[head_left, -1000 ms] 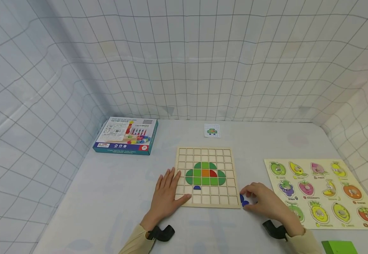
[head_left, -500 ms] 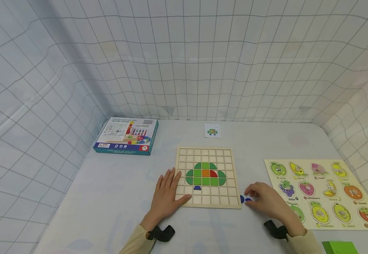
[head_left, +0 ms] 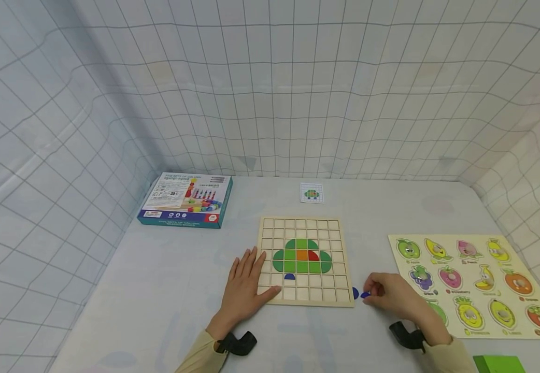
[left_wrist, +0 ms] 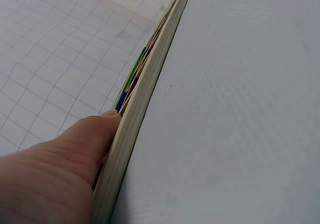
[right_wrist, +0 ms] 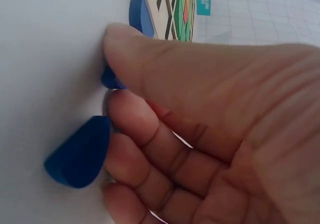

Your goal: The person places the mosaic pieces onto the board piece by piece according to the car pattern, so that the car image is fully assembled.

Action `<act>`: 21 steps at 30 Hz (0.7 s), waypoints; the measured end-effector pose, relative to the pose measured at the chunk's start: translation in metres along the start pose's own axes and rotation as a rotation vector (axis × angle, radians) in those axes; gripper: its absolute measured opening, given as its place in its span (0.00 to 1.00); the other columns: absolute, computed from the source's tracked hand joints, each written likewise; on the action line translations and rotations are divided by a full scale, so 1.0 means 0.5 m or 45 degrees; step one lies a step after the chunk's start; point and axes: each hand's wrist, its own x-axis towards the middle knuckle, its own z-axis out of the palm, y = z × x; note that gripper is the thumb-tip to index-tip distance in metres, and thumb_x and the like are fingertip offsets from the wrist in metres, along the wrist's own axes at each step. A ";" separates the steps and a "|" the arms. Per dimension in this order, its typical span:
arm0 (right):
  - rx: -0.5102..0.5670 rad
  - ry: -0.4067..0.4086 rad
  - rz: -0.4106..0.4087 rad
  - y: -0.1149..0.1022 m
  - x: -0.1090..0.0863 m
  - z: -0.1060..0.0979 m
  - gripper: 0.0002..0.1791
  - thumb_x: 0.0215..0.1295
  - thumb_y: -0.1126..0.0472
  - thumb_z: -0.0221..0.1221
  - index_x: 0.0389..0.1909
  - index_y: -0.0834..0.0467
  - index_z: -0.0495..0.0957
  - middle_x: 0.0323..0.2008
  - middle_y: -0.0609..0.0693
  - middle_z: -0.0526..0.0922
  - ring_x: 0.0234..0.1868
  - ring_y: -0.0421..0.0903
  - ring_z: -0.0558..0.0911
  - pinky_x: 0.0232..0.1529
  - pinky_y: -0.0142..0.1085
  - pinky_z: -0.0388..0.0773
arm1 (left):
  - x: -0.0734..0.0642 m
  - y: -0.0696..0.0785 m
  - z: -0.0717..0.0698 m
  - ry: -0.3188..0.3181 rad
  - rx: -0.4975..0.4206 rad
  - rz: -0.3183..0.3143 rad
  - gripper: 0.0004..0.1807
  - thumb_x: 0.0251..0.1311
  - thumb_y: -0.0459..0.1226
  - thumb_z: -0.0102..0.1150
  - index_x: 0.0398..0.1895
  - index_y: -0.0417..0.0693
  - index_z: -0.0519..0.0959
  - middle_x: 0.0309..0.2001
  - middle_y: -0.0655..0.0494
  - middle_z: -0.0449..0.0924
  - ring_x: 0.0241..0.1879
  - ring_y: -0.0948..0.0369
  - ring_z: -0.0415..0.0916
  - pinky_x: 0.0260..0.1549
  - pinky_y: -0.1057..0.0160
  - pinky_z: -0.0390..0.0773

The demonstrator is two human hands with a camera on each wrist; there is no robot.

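Observation:
My left hand (head_left: 245,285) lies spread over the left edge of a square wooden grid board (head_left: 302,226), thumb at the front rim. Green, orange and red pieces sit together in its cells, with a blue half-circle (head_left: 289,276) below them. Just right of the board, my right hand (head_left: 393,295) pinches a small blue half-circle piece (right_wrist: 111,79) between thumb and index finger, low over the table. The thumb covers much of that piece. Another blue half-circle (right_wrist: 80,154) lies by the other fingertips, and a third blue piece (head_left: 355,292) is at the board's right edge.
A small pattern card (head_left: 312,192) lies behind the board. At the back left is a boxed toy set (head_left: 186,199). A fruit puzzle board (head_left: 477,259) lies to the right, partly under the right forearm, with a green block (head_left: 498,363) at the front right.
My right hand has shifted a little to the right, away from the board, and a blue half-circle has moved with its fingertips. My left hand stays in place.

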 end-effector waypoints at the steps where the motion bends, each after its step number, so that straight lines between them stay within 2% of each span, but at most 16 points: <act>1: 0.002 -0.008 0.003 0.001 0.001 0.000 0.10 0.51 0.63 0.70 0.27 0.53 0.76 0.21 0.41 0.71 0.23 0.38 0.69 0.23 0.31 0.66 | 0.000 0.000 0.000 -0.001 0.001 0.000 0.47 0.56 0.61 0.56 0.72 0.43 0.57 0.72 0.43 0.49 0.72 0.49 0.41 0.66 0.48 0.38; 6: 0.027 -0.037 -0.007 0.004 0.005 -0.002 0.11 0.51 0.63 0.70 0.26 0.53 0.74 0.20 0.41 0.70 0.23 0.38 0.69 0.22 0.31 0.66 | 0.001 0.001 -0.001 -0.008 0.006 -0.005 0.47 0.56 0.62 0.55 0.72 0.43 0.57 0.72 0.43 0.49 0.72 0.50 0.41 0.67 0.48 0.38; 12: 0.039 -0.023 -0.030 0.007 0.006 -0.004 0.12 0.52 0.63 0.69 0.25 0.53 0.73 0.20 0.41 0.70 0.22 0.38 0.69 0.21 0.31 0.66 | 0.001 0.002 -0.001 -0.005 -0.006 -0.007 0.47 0.56 0.61 0.55 0.72 0.43 0.57 0.72 0.43 0.49 0.72 0.49 0.41 0.66 0.48 0.39; 18: 0.019 0.078 0.002 -0.002 0.003 0.000 0.11 0.53 0.64 0.69 0.27 0.53 0.74 0.20 0.41 0.70 0.22 0.38 0.68 0.21 0.31 0.65 | 0.001 0.003 -0.001 0.001 -0.005 -0.004 0.47 0.56 0.61 0.55 0.72 0.43 0.57 0.72 0.43 0.49 0.72 0.49 0.41 0.66 0.48 0.38; 21: -0.013 0.139 -0.019 -0.010 0.004 0.004 0.09 0.55 0.64 0.68 0.30 0.53 0.75 0.21 0.41 0.69 0.23 0.38 0.67 0.22 0.31 0.65 | 0.001 0.003 0.000 0.012 -0.002 0.002 0.47 0.56 0.61 0.56 0.72 0.42 0.58 0.72 0.42 0.50 0.71 0.48 0.43 0.66 0.47 0.39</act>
